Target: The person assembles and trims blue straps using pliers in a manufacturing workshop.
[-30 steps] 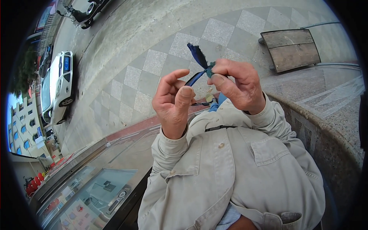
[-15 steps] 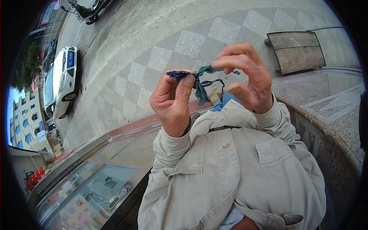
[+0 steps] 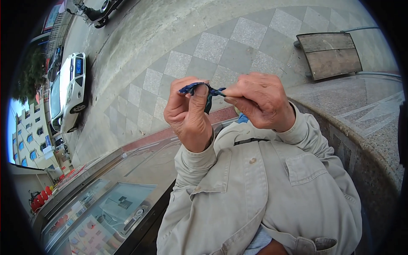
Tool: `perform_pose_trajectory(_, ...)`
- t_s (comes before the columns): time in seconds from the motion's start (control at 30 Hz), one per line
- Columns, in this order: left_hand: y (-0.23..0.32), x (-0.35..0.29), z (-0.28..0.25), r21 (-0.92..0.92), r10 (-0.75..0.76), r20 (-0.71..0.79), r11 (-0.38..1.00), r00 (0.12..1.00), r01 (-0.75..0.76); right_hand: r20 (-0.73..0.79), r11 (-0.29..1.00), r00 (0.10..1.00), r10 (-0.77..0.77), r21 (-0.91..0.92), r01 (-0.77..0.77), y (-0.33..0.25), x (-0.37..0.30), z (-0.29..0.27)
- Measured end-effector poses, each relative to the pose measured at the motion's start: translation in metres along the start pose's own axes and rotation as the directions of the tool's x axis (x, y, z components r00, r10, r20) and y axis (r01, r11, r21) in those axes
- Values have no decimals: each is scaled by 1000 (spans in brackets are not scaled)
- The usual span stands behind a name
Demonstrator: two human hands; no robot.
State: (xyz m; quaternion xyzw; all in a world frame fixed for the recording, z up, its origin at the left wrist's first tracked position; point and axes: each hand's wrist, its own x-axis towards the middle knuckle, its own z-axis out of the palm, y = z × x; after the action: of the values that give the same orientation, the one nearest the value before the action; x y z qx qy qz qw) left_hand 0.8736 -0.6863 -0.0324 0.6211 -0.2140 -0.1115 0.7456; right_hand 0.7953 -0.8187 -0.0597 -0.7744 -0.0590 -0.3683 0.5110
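Between my hands, in front of my chest, is a small bunch of frayed fabric strips, dark blue and green. My left hand pinches the blue part between thumb and fingertips. From the other side, my right hand has its thumb and index finger closed on an end of the strips. The short stretch between the two pinches looks twisted and taut. A dark green piece hangs below my left thumb. My right fingers hide the strip's tip.
At the right, a wooden-topped low cart stands on the tiled pavement, beyond a stone ledge. A glass-topped case is at lower left. Farther off are a parked white car and a scooter.
My right hand has come left and down, closing from a loose curl into a pinch on the strips. The loose green ends are now gathered. My left hand keeps its pinch.
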Motion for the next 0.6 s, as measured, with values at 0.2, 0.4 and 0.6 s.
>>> perform_pose_trajectory(0.2, -10, -1, -2, -32, 81, -38, 996, 996, -82, 26, 964, 990, -137, -225, 140, -6, -4, 2)
perform_pose_trajectory(0.4, -16, -1, -11, 158, 304, 64, 937, 951, -310, 16, 923, 977, -211, -327, 204, -3, -4, 1)
perform_pose_trajectory(0.6, -27, 1, -19, 198, 650, 297, 675, 700, -711, 97, 931, 964, 247, 252, -264, -11, -1, -6)
